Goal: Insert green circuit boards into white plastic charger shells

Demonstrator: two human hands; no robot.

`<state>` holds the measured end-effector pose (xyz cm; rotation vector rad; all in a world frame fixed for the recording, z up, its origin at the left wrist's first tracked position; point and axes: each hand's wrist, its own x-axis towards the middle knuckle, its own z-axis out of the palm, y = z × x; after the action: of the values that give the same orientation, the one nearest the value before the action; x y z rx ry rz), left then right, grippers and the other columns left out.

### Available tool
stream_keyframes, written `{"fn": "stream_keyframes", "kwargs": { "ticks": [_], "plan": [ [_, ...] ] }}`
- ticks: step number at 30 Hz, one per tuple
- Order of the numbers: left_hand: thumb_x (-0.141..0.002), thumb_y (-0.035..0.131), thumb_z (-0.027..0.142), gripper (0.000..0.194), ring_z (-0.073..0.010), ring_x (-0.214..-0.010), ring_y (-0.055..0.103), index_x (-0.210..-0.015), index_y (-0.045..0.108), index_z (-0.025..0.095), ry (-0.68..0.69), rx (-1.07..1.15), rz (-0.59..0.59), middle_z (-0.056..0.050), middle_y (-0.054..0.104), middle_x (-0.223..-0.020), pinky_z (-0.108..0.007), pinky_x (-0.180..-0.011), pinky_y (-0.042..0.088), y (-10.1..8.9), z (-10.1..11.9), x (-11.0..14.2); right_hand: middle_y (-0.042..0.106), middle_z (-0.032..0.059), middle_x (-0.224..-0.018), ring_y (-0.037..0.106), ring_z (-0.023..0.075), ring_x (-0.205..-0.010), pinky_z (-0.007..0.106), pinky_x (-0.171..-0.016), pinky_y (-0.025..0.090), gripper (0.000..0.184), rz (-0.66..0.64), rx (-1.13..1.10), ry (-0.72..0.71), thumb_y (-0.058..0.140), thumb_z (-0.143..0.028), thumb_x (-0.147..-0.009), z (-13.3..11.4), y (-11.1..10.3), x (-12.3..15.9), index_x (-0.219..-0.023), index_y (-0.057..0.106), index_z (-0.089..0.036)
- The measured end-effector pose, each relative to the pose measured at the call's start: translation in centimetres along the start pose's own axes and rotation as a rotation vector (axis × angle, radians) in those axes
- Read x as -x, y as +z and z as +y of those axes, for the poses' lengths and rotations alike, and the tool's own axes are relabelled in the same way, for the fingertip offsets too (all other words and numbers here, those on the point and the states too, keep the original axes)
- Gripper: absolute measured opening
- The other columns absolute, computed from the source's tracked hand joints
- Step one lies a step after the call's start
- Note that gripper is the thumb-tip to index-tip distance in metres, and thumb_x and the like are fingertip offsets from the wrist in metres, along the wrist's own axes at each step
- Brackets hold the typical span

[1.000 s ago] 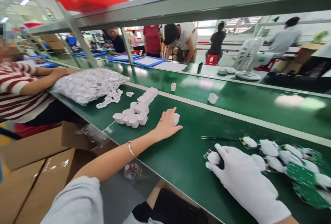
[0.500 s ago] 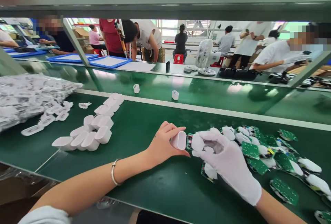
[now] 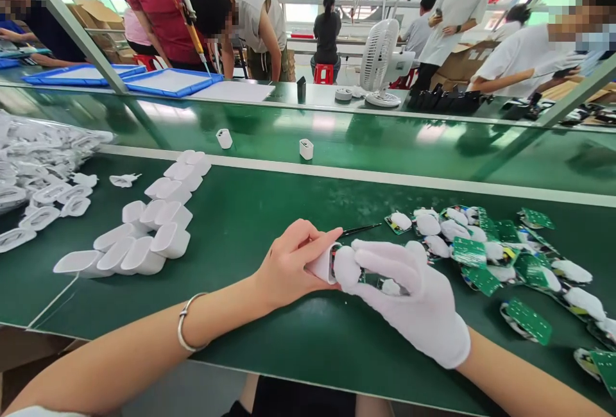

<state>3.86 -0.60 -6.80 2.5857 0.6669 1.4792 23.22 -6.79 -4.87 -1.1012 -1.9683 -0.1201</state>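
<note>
My bare left hand (image 3: pixel 286 263) is closed round a white plastic housing (image 3: pixel 322 269), with its opening turned to the right. My right hand (image 3: pixel 414 301), in a white glove, pinches a circuit board with a white padded lump (image 3: pixel 347 267) between thumb and fingers. The board's left end sits at the mouth of the housing, seemingly partly inside it; how deep, I cannot tell. Just beyond my fingers lies a thin black pointed tool (image 3: pixel 362 229). To the right spreads a pile of green circuit boards (image 3: pixel 469 252) with white lumps on them.
Several white housings (image 3: pixel 166 240) stand in a cluster on the left of the green bench (image 3: pixel 250 205). Farther left is a plastic bag of white parts (image 3: pixel 43 147). Two white housings (image 3: pixel 306 149) rest past the white strip. A fan (image 3: pixel 380 61) and co-workers are beyond.
The circuit board has moved left against the housing, and its end has entered the opening. Both hands have come together. My view has tilted down and shifted right.
</note>
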Motion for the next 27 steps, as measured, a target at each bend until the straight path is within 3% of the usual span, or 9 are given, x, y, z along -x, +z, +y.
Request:
{"fn": "stream_keyframes", "kwargs": {
  "ticks": [5, 9, 12, 16, 18, 20, 22, 24, 27],
  "plan": [
    [-0.076, 0.073, 0.034, 0.05, -0.0141, -0.07, 0.047, -0.118, 0.056, 0.012, 0.051, -0.048, 0.002, -0.004, 0.049, -0.078, -0.025, -0.058, 0.046, 0.0, -0.1, -0.1, 0.071, -0.0014, -0.097, 0.068, 0.0128, -0.083, 0.026, -0.072, 0.055, 0.033, -0.031, 0.118, -0.2, 0.053, -0.006, -0.087, 0.7, 0.7, 0.5, -0.111, 0.06, -0.027],
    [-0.078, 0.071, 0.033, 0.047, -0.0137, -0.069, 0.047, -0.118, 0.055, 0.013, 0.066, -0.061, 0.012, -0.003, 0.049, -0.078, -0.024, -0.057, 0.046, 0.1, 0.0, -0.1, 0.071, -0.0014, -0.097, 0.068, 0.0132, -0.085, 0.026, -0.074, 0.055, 0.035, -0.08, 0.093, -0.158, 0.047, -0.005, -0.089, 0.2, 0.5, 0.5, -0.11, 0.063, -0.028],
    [-0.077, 0.072, 0.034, 0.049, -0.0136, -0.069, 0.047, -0.119, 0.055, 0.014, 0.051, -0.042, 0.018, -0.002, 0.048, -0.078, -0.025, -0.057, 0.047, 0.2, 0.2, 0.0, 0.068, 0.0008, -0.107, 0.067, 0.0156, -0.087, 0.029, -0.079, 0.054, 0.029, -0.151, -0.115, 0.085, 0.061, -0.019, -0.085, -0.6, 0.0, 0.1, -0.111, 0.063, -0.031],
    [-0.071, 0.076, 0.043, 0.062, -0.014, -0.07, 0.049, -0.122, 0.055, 0.015, 0.037, 0.013, 0.018, -0.002, 0.048, -0.078, -0.025, -0.057, 0.047, 0.2, 0.9, 0.0, 0.058, 0.0077, -0.125, 0.059, 0.0218, -0.106, 0.04, -0.087, 0.051, 0.066, -0.32, -0.822, 0.68, 0.069, -0.041, -0.078, -0.7, -0.2, -0.7, -0.137, 0.041, -0.032],
    [-0.067, 0.077, 0.047, 0.068, -0.0138, -0.07, 0.05, -0.123, 0.055, 0.016, 0.032, 0.042, 0.025, -0.002, 0.049, -0.078, -0.025, -0.058, 0.048, 0.2, 1.3, 0.0, 0.059, 0.009, -0.119, 0.057, 0.0206, -0.104, 0.038, -0.085, 0.049, 0.063, -0.439, -1.104, 0.842, 0.066, -0.045, -0.079, -0.4, 0.1, -1.1, -0.135, 0.043, -0.027],
    [-0.066, 0.077, 0.05, 0.072, -0.0133, -0.069, 0.05, -0.126, 0.054, 0.017, 0.025, 0.063, 0.039, -0.002, 0.05, -0.079, -0.024, -0.057, 0.048, 0.2, 1.7, 0.0, 0.063, 0.0056, -0.099, 0.056, 0.0165, -0.088, 0.033, -0.079, 0.048, 0.04, -0.574, -1.293, 0.855, 0.065, -0.043, -0.08, -0.3, 0.4, -1.3, -0.113, 0.059, -0.021],
    [-0.067, 0.076, 0.051, 0.074, -0.0129, -0.069, 0.05, -0.128, 0.053, 0.017, 0.02, 0.074, 0.045, -0.002, 0.052, -0.08, -0.024, -0.057, 0.048, 0.2, 2.0, 0.1, 0.059, 0.0015, -0.08, 0.052, 0.0127, -0.075, 0.027, -0.071, 0.045, 0.022, -0.627, -1.375, 0.824, 0.066, -0.038, -0.081, -0.6, 0.7, -1.5, -0.087, 0.062, -0.017],
    [-0.068, 0.075, 0.051, 0.074, -0.0129, -0.069, 0.051, -0.129, 0.051, 0.017, 0.022, 0.081, 0.037, -0.003, 0.053, -0.081, -0.024, -0.058, 0.048, 0.3, 2.1, 0.2, 0.055, -0.0002, -0.072, 0.05, 0.0113, -0.07, 0.026, -0.068, 0.043, 0.022, -0.601, -1.36, 0.813, 0.066, -0.035, -0.081, -1.1, 0.9, -1.8, -0.073, 0.059, -0.016],
    [-0.068, 0.076, 0.049, 0.074, -0.0132, -0.071, 0.052, -0.13, 0.051, 0.018, 0.017, 0.106, 0.011, -0.003, 0.054, -0.082, -0.024, -0.06, 0.049, 0.6, 2.0, 0.3, 0.057, 0.0001, -0.071, 0.051, 0.0121, -0.07, 0.026, -0.069, 0.044, 0.028, -0.539, -1.276, 0.795, 0.063, -0.039, -0.083, -1.6, 0.6, -2.3, -0.068, 0.058, -0.016]
  ]
}}
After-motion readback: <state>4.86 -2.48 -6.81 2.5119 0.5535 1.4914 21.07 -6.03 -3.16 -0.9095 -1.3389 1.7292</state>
